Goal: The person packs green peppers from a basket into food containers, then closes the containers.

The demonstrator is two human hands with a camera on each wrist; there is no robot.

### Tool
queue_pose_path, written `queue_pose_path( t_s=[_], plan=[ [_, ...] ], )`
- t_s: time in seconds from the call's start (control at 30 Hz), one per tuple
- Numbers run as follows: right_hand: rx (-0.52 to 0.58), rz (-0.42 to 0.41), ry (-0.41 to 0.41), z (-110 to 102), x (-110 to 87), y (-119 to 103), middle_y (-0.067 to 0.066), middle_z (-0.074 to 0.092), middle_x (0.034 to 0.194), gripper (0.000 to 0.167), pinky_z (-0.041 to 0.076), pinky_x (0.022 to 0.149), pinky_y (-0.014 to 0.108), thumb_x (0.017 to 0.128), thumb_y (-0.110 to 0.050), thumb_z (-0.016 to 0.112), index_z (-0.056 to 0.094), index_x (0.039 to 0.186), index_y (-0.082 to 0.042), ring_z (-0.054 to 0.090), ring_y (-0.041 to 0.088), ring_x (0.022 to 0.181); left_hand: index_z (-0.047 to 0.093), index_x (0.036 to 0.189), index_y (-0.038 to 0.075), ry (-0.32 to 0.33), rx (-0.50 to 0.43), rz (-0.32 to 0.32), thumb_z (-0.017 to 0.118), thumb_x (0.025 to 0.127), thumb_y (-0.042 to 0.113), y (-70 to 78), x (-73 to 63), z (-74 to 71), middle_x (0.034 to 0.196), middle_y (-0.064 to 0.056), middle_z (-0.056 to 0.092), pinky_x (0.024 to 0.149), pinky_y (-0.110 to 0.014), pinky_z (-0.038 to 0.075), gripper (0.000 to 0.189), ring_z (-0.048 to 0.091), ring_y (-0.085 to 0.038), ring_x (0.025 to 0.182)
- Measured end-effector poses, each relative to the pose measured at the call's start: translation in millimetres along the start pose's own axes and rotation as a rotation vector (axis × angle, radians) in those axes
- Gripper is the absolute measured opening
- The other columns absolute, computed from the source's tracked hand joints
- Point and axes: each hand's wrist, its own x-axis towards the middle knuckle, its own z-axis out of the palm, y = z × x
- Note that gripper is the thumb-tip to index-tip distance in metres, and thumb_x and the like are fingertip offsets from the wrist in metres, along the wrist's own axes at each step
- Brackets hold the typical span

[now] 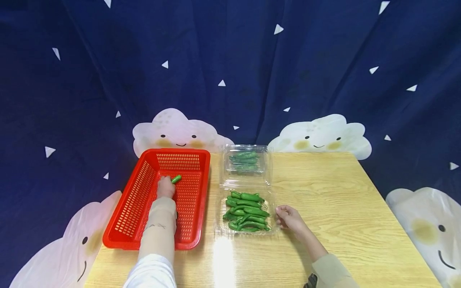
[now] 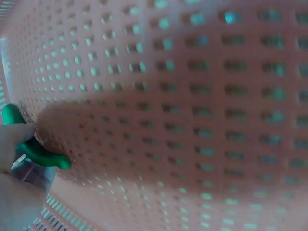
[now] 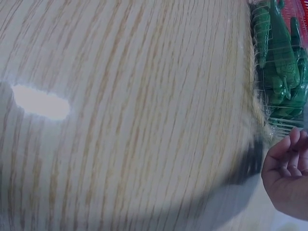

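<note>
Inside the red plastic basket (image 1: 205, 192), my left hand (image 1: 166, 187) pinches a green chili pepper (image 1: 176, 179) between thumb and fingers. The left wrist view shows that pepper (image 2: 43, 155) crossing under the thumb, close to the perforated basket floor. An open clear plastic clamshell box (image 1: 218, 226) stands right of the basket, with several green peppers (image 1: 248, 212) heaped in its front half. Beside the box's right edge, my right hand (image 1: 289, 218) has loosely curled fingers and nothing visible in them. Whether its fingertips touch the box I cannot tell.
The box's raised lid (image 1: 264, 176) stands at the back, with green shapes showing through it. Everything is on a light wooden table (image 1: 324, 188). A dark blue curtain (image 1: 230, 52) with clouds hangs behind the table.
</note>
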Motion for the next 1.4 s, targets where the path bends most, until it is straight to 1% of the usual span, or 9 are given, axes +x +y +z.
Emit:
queue_pose_path(
  t_s=[0.23, 0.53, 0.67, 0.87, 0.97, 1.1, 1.2, 1.23, 1.4],
  plan=[
    [0.016, 0.002, -0.004, 0, 0.7, 3, 0.007, 0.056, 0.084, 0.036, 0.046, 0.057, 0.021, 0.095, -0.022, 0.049, 0.044, 0.113, 0.008, 0.053, 0.013, 0.067, 0.051, 0.110, -0.010, 0.116, -0.199, 0.126, 0.051, 0.083, -0.002, 28.0, 10.7, -10.8, 0.102, -0.027, 0.053, 0.083, -0.048, 0.042, 0.028, 0.052, -0.040, 0.094],
    [0.027, -0.079, -0.052, -4, -1.7, 4, 0.004, 0.057, 0.081, 0.038, 0.047, 0.056, 0.021, 0.093, -0.028, 0.051, 0.046, 0.109, 0.006, 0.054, 0.009, 0.065, 0.056, 0.106, -0.005, 0.156, -0.332, 0.521, 0.057, 0.081, -0.003, 117.1, 10.1, -41.1, 0.098, -0.020, 0.055, 0.084, -0.043, 0.041, 0.025, 0.050, -0.032, 0.090],
    [0.003, -0.018, -0.023, -2, 0.2, 3, 0.005, 0.056, 0.083, 0.037, 0.046, 0.057, 0.022, 0.095, -0.024, 0.048, 0.044, 0.114, 0.007, 0.053, 0.010, 0.067, 0.058, 0.100, -0.003, 0.070, -0.283, 0.714, 0.061, 0.078, -0.004, 158.7, -6.5, -41.9, 0.092, -0.016, 0.058, 0.079, -0.038, 0.045, 0.022, 0.054, -0.027, 0.085],
    [0.004, 0.004, -0.003, -1, 0.4, 1, 0.007, 0.056, 0.085, 0.034, 0.047, 0.058, 0.023, 0.096, -0.021, 0.047, 0.045, 0.115, 0.007, 0.054, 0.014, 0.069, 0.060, 0.097, 0.001, -0.153, -0.122, 0.887, 0.064, 0.077, -0.002, 207.8, -33.8, -27.8, 0.088, -0.011, 0.061, 0.077, -0.036, 0.046, 0.020, 0.056, -0.024, 0.082],
    [0.002, 0.006, -0.009, -2, 0.7, 1, 0.007, 0.056, 0.086, 0.034, 0.047, 0.058, 0.023, 0.096, -0.021, 0.046, 0.044, 0.116, 0.006, 0.054, 0.014, 0.070, 0.060, 0.093, 0.010, -0.259, -0.057, 0.992, 0.069, 0.075, 0.006, 214.9, -21.2, 15.4, 0.081, -0.001, 0.060, 0.072, -0.028, 0.046, 0.021, 0.054, -0.016, 0.076],
    [0.000, 0.004, -0.023, -2, 2.2, 3, 0.007, 0.056, 0.086, 0.035, 0.047, 0.059, 0.023, 0.096, -0.022, 0.046, 0.044, 0.117, 0.006, 0.054, 0.014, 0.069, 0.060, 0.089, 0.015, -0.441, 0.138, 0.946, 0.070, 0.075, 0.007, 228.6, -30.7, 43.9, 0.081, 0.003, 0.060, 0.069, -0.025, 0.045, 0.018, 0.053, -0.013, 0.075],
    [0.002, 0.001, -0.022, -2, 2.5, 3, 0.006, 0.056, 0.086, 0.035, 0.047, 0.059, 0.023, 0.096, -0.022, 0.046, 0.044, 0.117, 0.007, 0.054, 0.013, 0.069, 0.063, 0.090, 0.007, -0.526, 0.337, 0.855, 0.065, 0.080, 0.003, 242.2, -74.2, 16.0, 0.083, -0.002, 0.060, 0.067, -0.025, 0.044, 0.012, 0.052, -0.015, 0.075],
    [0.002, 0.002, -0.021, -2, 2.4, 2, 0.006, 0.056, 0.086, 0.036, 0.047, 0.059, 0.023, 0.096, -0.022, 0.046, 0.044, 0.117, 0.007, 0.054, 0.013, 0.069, 0.062, 0.088, 0.008, -0.525, 0.355, 0.867, 0.064, 0.080, 0.004, 234.5, -65.1, 40.3, 0.081, -0.003, 0.059, 0.065, -0.026, 0.043, 0.009, 0.051, -0.015, 0.072],
    [0.003, 0.008, -0.006, -2, 1.9, 2, 0.007, 0.057, 0.085, 0.034, 0.047, 0.059, 0.023, 0.096, -0.021, 0.047, 0.045, 0.116, 0.006, 0.054, 0.014, 0.069, 0.055, 0.074, 0.011, -0.585, 0.447, 0.820, 0.059, 0.075, -0.005, 223.8, -70.7, 60.5, 0.074, -0.001, 0.054, 0.058, -0.026, 0.041, 0.017, 0.046, -0.014, 0.066]
  ],
)
